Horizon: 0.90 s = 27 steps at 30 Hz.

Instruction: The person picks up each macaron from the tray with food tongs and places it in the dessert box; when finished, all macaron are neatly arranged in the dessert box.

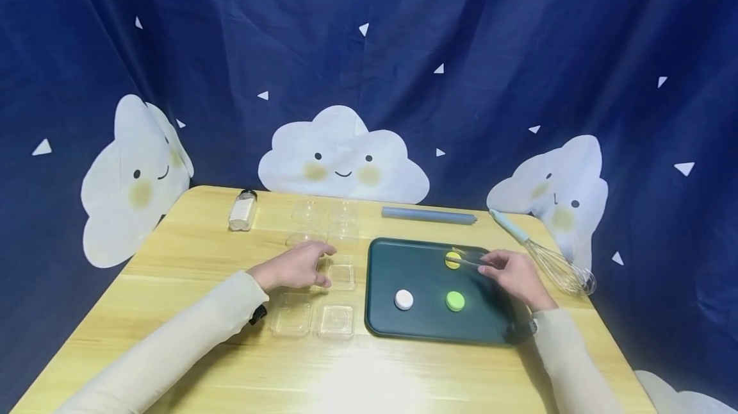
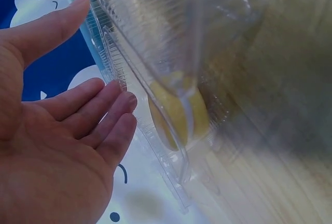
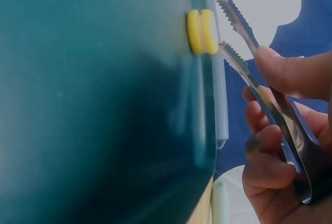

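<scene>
My left hand [image 1: 295, 265] is held with its fingers apart over several clear plastic boxes [image 1: 336, 322], holding nothing. In the left wrist view a yellow round thing [image 2: 179, 112] shows through the clear plastic close to the fingertips. My right hand [image 1: 517, 278] grips metal tongs [image 3: 267, 106] with serrated tips, spread apart. The tips are beside a yellow macaron [image 3: 196, 35] near the far edge of the dark green tray [image 1: 426, 325]; whether they touch it I cannot tell. A white macaron [image 1: 404, 300] and a green macaron [image 1: 455, 301] lie nearer on the tray.
At the back left stands a jar with a black lid [image 1: 243, 211]. A grey-blue rod [image 1: 429, 215] lies behind the tray. To the right is a whisk [image 1: 553, 260] with a pale blue handle. A blue curtain [image 1: 369, 68] hangs behind the wooden table [image 1: 190, 260].
</scene>
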Tool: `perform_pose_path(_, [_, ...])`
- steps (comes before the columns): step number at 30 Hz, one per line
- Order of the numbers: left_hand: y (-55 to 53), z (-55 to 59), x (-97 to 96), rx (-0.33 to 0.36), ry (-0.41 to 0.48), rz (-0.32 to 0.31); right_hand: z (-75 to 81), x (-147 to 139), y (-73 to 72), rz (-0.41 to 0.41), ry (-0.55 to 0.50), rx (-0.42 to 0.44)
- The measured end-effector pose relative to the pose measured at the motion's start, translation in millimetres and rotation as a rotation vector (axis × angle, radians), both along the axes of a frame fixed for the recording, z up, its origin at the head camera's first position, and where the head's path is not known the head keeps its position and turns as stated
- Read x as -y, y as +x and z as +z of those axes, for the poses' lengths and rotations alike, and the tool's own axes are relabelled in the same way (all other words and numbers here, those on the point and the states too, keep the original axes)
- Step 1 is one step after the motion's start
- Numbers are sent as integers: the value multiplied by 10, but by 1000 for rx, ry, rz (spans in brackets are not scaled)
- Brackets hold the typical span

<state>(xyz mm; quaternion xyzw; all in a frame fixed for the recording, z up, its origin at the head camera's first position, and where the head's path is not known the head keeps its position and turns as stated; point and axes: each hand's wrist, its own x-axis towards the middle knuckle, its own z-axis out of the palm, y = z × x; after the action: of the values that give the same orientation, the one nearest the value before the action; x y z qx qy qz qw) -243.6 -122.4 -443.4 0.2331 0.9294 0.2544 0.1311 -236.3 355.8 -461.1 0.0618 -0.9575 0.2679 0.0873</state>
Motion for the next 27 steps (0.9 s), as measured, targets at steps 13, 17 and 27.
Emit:
perform_pose_path(13, [-10, -10, 5, 4, 0, 2, -71, 25, -28, 14, 66, 29])
perform_pose_path(17, [-4, -15, 18, 0, -7, 7, -77, 41, -33, 18, 61, 33])
perform_pose_path(27, [-1, -15, 11, 3, -7, 6, -90, 44, -39, 12, 77, -8])
